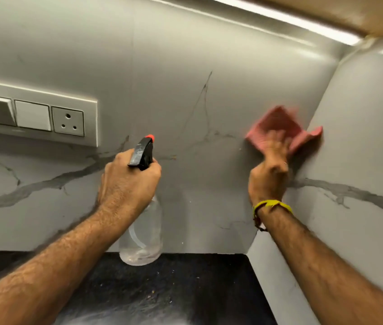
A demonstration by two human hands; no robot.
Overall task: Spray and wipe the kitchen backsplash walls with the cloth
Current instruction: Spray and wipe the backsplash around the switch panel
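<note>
Here two hands: one spray bottle, one cloth.

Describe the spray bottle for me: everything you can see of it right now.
The spray bottle has a clear plastic body, almost empty, a black trigger head and an orange-red nozzle tip. It hangs upright above the black countertop, nozzle aimed at the backsplash. The left hand grips its neck, fingers curled round it.

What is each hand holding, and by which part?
The left hand grips the clear spray bottle by its neck, under the black trigger head. The right hand presses the pink cloth against the backsplash wall, fingers over its lower part.
</note>
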